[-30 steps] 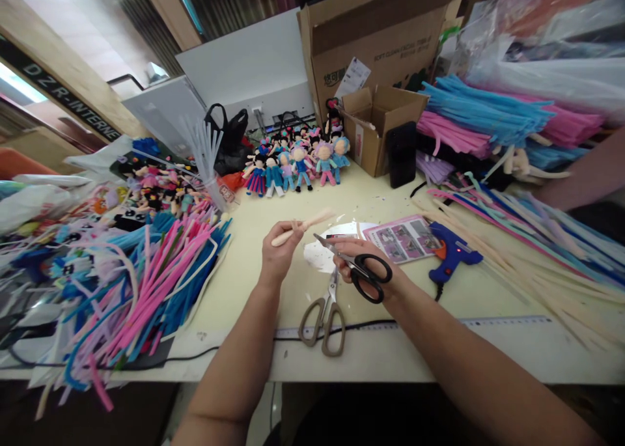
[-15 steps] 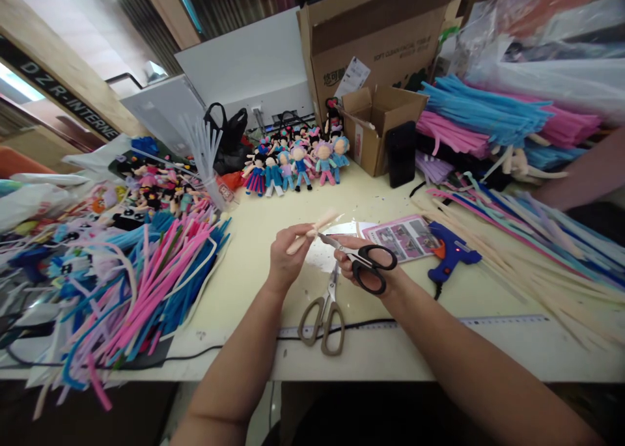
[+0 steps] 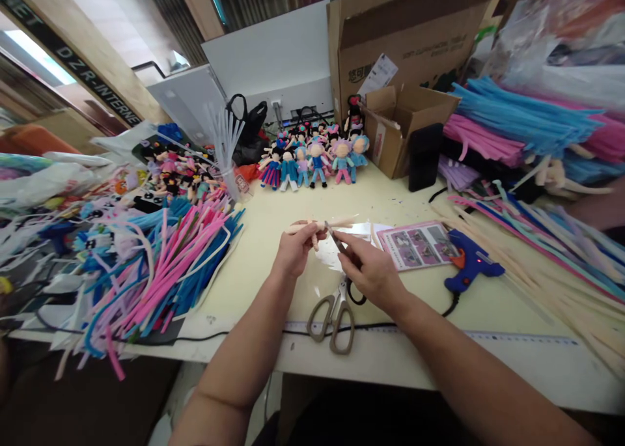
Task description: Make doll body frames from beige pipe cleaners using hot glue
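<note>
Between the fingers of my left hand (image 3: 293,250) is a pale peach bundle of pipe cleaners (image 3: 344,223), lying nearly level and sticking out on both sides. My right hand (image 3: 375,273) is wrapped round black-handled scissors (image 3: 336,239); the blade tips touch the bundle just right of my left fingertips. My palm and fingers hide most of the handles, so how far the blades are apart cannot be told. A second pair of scissors (image 3: 338,303) with beige handles lies on the table just below my hands. A white sheet (image 3: 328,256) lies under them.
A blue glue gun (image 3: 471,264) lies by a printed picture card (image 3: 417,245) on the right. Pipe cleaners are heaped at left (image 3: 161,277) and right (image 3: 537,250). Small dolls (image 3: 317,163) stand at the back beside a cardboard box (image 3: 405,124). A ruler (image 3: 517,337) runs along the front edge.
My right hand has rolled over, its back now facing up and covering the scissor handles. The peach bundle has swung from slanted to nearly level. The whole view has shifted a little.
</note>
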`<action>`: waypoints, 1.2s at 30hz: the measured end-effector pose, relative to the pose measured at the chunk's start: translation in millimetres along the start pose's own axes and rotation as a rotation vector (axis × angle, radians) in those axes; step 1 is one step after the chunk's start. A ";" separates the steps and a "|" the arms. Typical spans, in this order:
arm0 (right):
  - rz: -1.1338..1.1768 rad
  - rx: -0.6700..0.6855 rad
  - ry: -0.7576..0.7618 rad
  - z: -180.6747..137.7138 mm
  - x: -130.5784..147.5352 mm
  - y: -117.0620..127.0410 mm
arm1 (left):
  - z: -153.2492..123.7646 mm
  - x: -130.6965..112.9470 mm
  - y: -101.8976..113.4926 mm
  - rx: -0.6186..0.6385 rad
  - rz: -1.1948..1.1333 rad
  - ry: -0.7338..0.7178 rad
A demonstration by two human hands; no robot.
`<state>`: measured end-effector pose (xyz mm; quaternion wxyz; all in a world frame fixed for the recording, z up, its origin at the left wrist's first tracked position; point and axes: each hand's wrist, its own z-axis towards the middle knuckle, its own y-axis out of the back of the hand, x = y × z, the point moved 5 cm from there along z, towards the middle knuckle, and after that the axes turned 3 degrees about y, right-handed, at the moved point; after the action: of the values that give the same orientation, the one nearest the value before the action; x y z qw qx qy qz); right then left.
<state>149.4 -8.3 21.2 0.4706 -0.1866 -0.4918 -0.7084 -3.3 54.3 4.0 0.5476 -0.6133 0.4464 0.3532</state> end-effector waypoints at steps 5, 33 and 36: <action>-0.302 -0.005 0.139 -3.1 4.9 -8.4 | 0.7 5.1 1.1 0.008 -0.035 0.031; 0.681 0.135 -0.472 6.5 -19.7 -3.4 | -2.1 -0.9 -3.0 0.021 0.250 -0.173; 0.779 0.032 -0.505 8.1 -23.4 -0.5 | -1.3 -0.6 -2.4 0.015 0.200 -0.129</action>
<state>158.7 10.1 7.5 0.5698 -0.5168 -0.4953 -0.4036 -1.3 53.1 5.6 0.5421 -0.5375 0.4716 0.4413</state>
